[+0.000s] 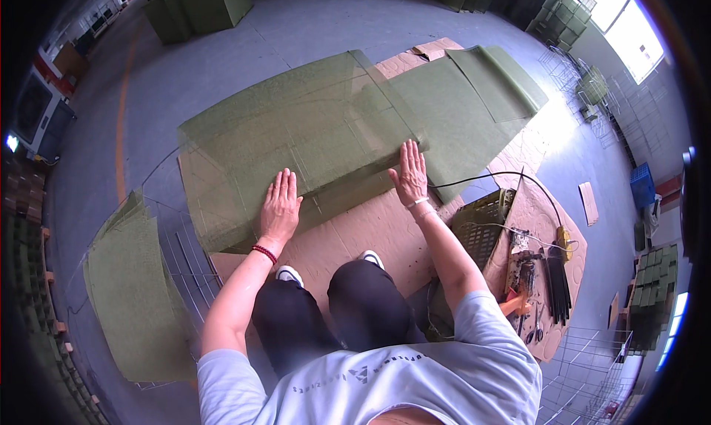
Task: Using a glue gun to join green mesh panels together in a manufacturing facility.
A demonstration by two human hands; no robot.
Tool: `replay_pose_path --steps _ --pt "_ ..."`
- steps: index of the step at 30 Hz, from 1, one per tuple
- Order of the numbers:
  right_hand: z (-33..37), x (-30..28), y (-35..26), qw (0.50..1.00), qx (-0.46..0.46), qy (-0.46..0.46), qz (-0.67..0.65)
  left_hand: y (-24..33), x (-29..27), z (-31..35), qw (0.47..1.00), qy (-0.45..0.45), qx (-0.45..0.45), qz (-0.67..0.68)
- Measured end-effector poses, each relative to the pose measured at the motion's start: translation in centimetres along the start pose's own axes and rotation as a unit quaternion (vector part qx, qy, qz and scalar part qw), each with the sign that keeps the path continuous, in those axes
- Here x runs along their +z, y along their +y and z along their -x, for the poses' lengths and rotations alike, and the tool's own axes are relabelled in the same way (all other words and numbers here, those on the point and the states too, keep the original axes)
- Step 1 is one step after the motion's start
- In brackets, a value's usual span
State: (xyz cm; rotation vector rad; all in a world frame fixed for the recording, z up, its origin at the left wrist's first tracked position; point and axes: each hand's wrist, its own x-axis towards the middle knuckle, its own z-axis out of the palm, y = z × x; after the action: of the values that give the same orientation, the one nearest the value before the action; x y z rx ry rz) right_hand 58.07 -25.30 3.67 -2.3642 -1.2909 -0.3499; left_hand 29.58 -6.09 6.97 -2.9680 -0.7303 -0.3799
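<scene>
A large sheet of thin, see-through green fabric (274,121) lies draped over a wire frame in front of my knees, with wire lines showing through it. My left hand (281,206) lies flat on its near edge, fingers stretched out and pointing away from me. Close to the sheet's near right corner, my right hand (411,175) also rests flat with the fingers straight and the thumb a little apart. Neither hand holds anything. To the right, more green fabric (437,106) lies spread out with a folded-over flap.
Brown cardboard (363,236) covers the floor under the frame. At my right stand a green plastic basket (478,229), black sticks (559,286), scissors (535,332), an orange-handled tool (516,304) and a black cable with a yellow connector (564,243). Green sheets (137,299) lean on wire frames at left.
</scene>
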Motion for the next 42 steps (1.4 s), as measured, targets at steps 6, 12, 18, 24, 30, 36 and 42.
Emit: replay_pose_path --steps 6,12,18,24,30,36,42 --pt "4.3 -10.1 4.9 0.945 0.161 0.245 -0.148 2.9 0.2 -3.4 0.995 0.012 0.047 0.087" --pt "14.3 -20.1 4.3 0.948 0.177 0.264 0.004 0.2 2.4 -3.0 0.999 0.009 0.036 0.022" --pt "31.8 -25.0 8.4 0.797 0.527 0.246 0.164 0.4 0.6 -0.9 0.998 -0.007 0.068 0.009" --pt "38.0 -23.5 8.6 0.745 0.656 0.026 0.120 0.6 -2.9 2.0 0.990 -0.043 0.117 -0.073" --pt "37.9 -21.5 12.9 0.703 0.680 0.166 -0.121 -3.8 -1.4 5.1 0.985 0.053 0.133 -0.095" --pt "44.4 -21.1 15.1 0.508 0.396 0.391 -0.657 -6.4 -1.9 7.4 0.993 0.071 0.095 -0.025" --pt "36.0 -25.1 10.3 0.548 0.361 0.383 -0.650 -9.7 -3.7 9.0 0.993 0.098 0.049 0.048"
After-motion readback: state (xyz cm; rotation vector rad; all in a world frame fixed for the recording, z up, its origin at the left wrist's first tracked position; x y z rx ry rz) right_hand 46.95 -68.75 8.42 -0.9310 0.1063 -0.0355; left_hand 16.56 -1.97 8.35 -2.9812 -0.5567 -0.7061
